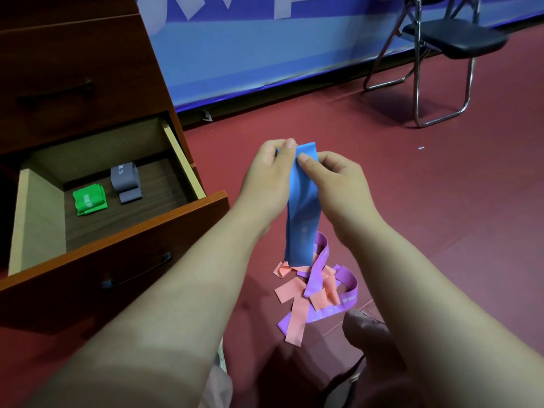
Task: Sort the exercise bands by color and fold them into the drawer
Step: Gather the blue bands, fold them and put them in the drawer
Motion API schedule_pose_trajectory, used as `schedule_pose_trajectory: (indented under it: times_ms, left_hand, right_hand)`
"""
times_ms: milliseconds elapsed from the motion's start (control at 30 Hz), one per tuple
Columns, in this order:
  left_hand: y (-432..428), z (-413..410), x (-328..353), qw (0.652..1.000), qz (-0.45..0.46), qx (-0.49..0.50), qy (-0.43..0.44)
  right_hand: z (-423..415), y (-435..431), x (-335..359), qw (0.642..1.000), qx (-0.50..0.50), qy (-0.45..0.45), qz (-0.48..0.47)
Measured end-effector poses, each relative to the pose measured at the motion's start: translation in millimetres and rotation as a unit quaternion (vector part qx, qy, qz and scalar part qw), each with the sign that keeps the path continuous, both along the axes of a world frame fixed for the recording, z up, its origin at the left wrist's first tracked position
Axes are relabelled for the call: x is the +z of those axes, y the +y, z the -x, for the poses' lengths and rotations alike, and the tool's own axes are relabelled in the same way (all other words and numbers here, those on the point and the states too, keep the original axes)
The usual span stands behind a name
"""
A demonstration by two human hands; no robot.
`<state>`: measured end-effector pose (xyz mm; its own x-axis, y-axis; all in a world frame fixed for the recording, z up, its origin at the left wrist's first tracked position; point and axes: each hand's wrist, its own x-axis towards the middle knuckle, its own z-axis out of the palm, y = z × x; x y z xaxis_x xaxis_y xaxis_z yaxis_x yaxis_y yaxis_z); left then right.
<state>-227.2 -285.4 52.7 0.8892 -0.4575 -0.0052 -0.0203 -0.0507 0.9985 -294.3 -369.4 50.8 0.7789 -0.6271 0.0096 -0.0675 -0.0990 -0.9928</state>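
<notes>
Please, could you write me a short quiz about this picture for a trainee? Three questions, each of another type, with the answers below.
1. True or false: the left hand and the right hand both pinch the top end of the blue band.
2. Which folded bands lie in the open drawer? A) the green band and the grey band B) a red and a yellow one C) none
3. Fill in: the loose bands on the floor are the purple bands and the ____ bands.
Key: 1 true; 2 A; 3 pink bands.
</notes>
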Motion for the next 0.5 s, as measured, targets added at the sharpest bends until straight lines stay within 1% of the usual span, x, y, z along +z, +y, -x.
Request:
schedule_pose_trajectory:
  times_ms: [67, 267, 400, 500]
  left_hand:
    - [2.5, -1.1, -0.7, 1.000, 0.006, -0.006, -0.018]
    - [10.2, -7.7, 1.9, 0.996, 0.013, 0.023, -0.086]
    - [12.3, -9.4, 5.3, 0.994, -0.010, 0.035, -0.107]
    - [14.0, -10.9, 7.6, 0.995, -0.012, 0.025, -0.101]
  right_hand:
    - [0.7, -2.0, 0.5, 1.000, 0.004, 0.000, -0.003]
    - [0.5, -3.0, -1.1, 1.000, 0.009, 0.012, -0.012]
    - [-0.4, -2.2, -2.9, 1.000, 0.016, 0.019, -0.014]
    - [0.7, -2.3, -1.9, 0.999, 0.021, 0.018, -0.020]
